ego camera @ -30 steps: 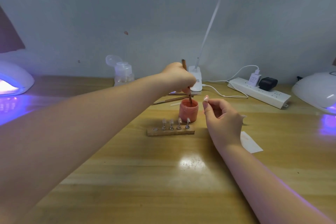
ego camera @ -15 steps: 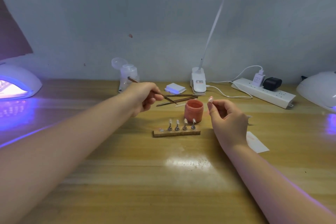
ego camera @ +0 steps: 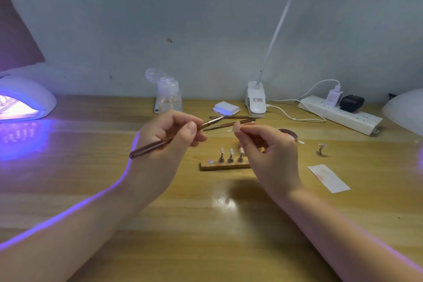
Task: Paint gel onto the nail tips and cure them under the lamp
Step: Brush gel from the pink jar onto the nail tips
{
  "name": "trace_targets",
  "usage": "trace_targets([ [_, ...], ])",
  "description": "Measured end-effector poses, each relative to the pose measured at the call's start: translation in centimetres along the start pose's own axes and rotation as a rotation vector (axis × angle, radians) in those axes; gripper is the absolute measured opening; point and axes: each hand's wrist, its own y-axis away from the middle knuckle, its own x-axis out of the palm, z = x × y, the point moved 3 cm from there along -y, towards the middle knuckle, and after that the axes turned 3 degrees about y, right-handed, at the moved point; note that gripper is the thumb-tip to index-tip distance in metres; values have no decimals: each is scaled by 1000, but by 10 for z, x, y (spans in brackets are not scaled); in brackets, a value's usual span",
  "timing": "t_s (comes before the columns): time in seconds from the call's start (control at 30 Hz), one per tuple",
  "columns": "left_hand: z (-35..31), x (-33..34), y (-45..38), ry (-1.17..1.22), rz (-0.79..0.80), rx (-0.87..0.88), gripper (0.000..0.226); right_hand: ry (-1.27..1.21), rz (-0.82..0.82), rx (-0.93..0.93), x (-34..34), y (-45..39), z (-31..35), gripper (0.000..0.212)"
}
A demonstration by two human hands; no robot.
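My left hand [ego camera: 170, 136] grips a brown gel brush [ego camera: 151, 147], its metal tip pointing right toward a pale nail tip [ego camera: 237, 126]. That nail tip is pinched upright between the thumb and fingers of my right hand [ego camera: 266, 151]. Below the hands lies a wooden holder strip [ego camera: 223, 165] with three small stands carrying nail tips. The red gel jar [ego camera: 288, 133] is mostly hidden behind my right hand. A lit curing lamp [ego camera: 25, 101] glows violet at the far left; another lamp [ego camera: 407, 110] sits at the far right edge.
Two more brushes [ego camera: 231, 123] lie behind the hands. A pump bottle [ego camera: 169, 96], a white pad stack [ego camera: 226, 108], the desk lamp's clip base [ego camera: 256, 98] and a power strip [ego camera: 341, 114] line the wall. A lone stand [ego camera: 320, 150] and a paper slip [ego camera: 328, 178] lie at right.
My left hand has drawn the brush out of the jar, swung left, then come back toward the nail tip. My right hand keeps pinching the tip. The view has moved closer.
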Motion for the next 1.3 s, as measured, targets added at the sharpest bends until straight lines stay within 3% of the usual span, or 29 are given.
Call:
trace_targets([
  [0.13,-5,5,10,-204,31,96,17,-2,-6,-50,2,2,3,7],
  [0.4,-7,11,17,-265,101,191,16,-12,-4,-51,4,4,-2,9],
  [0.57,-7,11,18,-250,25,133,15,-7,-4,-46,4,3,-1,11],
  [0.73,-9,11,19,-256,92,141,15,-32,12,-4,5,6,-4,8],
  [0.9,-8,11,20,-236,30,101,12,-34,21,-1,6,5,-5,11],
  [1.3,-8,13,19,-255,56,89,15,-12,28,-23,5,5,-2,8],
])
